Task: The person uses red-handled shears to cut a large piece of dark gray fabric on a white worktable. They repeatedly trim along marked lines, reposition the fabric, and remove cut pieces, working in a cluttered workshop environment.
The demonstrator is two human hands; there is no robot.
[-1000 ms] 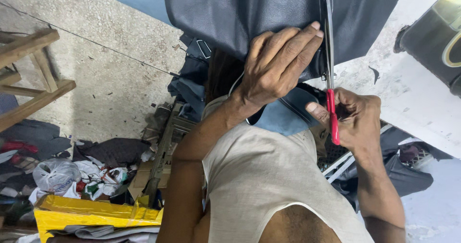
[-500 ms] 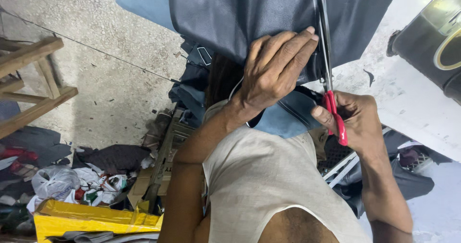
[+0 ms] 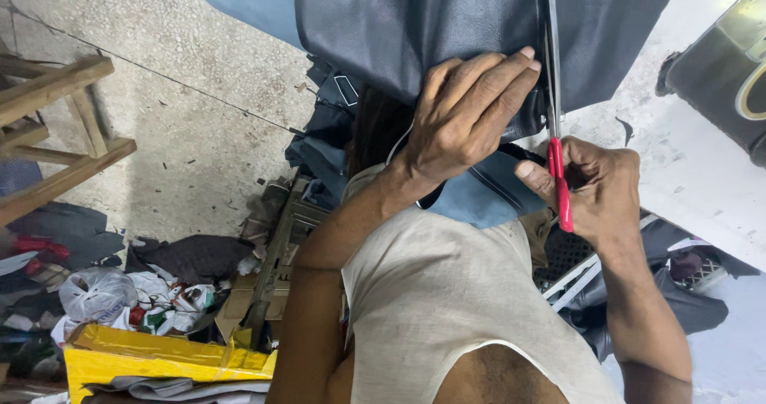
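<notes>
Red scissors handle [image 3: 560, 182]; dark navy leather sheet [image 3: 447, 21]; yellow box [image 3: 159, 360].

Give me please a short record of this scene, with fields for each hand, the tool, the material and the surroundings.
left hand: left hand lies flat on the dark sheet, fingers spread, pressing it down
right hand: right hand closed around the red handles of the scissors
tool: scissors, red handles, blades pointing away from the person into the sheet
material: dark leather-like sheet on a white table
floor, to the left: yellow box, fabric scraps, plastic bag
far left: wooden frame
</notes>
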